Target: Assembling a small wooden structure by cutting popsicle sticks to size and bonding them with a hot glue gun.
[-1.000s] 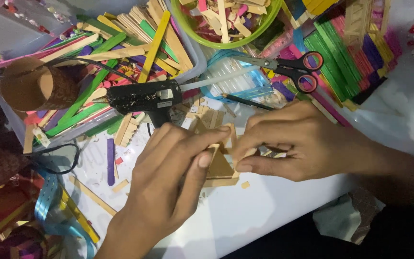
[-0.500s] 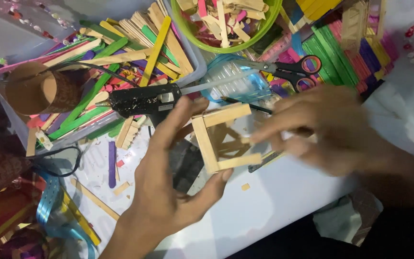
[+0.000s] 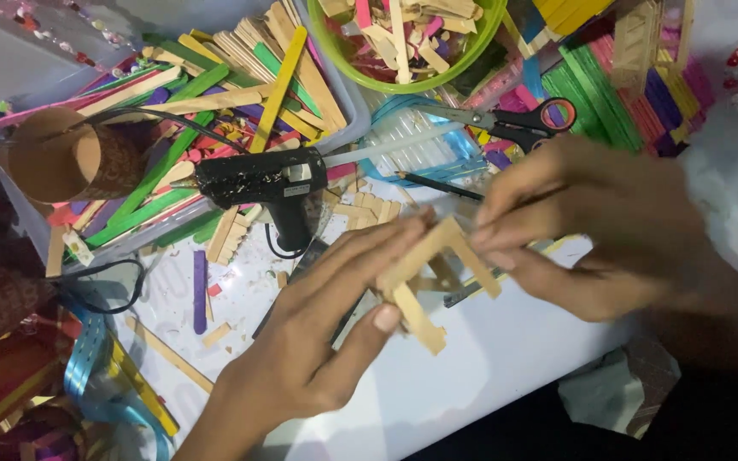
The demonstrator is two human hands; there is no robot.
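A small frame glued from plain wooden craft sticks [image 3: 424, 277] is held just above a white table [image 3: 489, 367]. My left hand [image 3: 322, 341] grips its lower left side, thumb pressed on one stick. My right hand [image 3: 591, 226] pinches the frame's upper right corner with its fingertips. The frame is tilted. A black glue gun [image 3: 271, 183] lies on the table just behind my left hand, with its cord running off to the left.
A green bowl of stick pieces [image 3: 407, 38] stands at the back. Black scissors with a red-lined handle [image 3: 514, 119] lie beside it. Loose coloured craft sticks [image 3: 207, 102] fill a tray at the back left, a cardboard tube [image 3: 70, 158] stands left, and blue ribbon [image 3: 96, 367] lies at the lower left.
The stick frame was pressed low between both hands, then lifted and turned. It now sits tilted, with my right hand shifted to its upper right corner.
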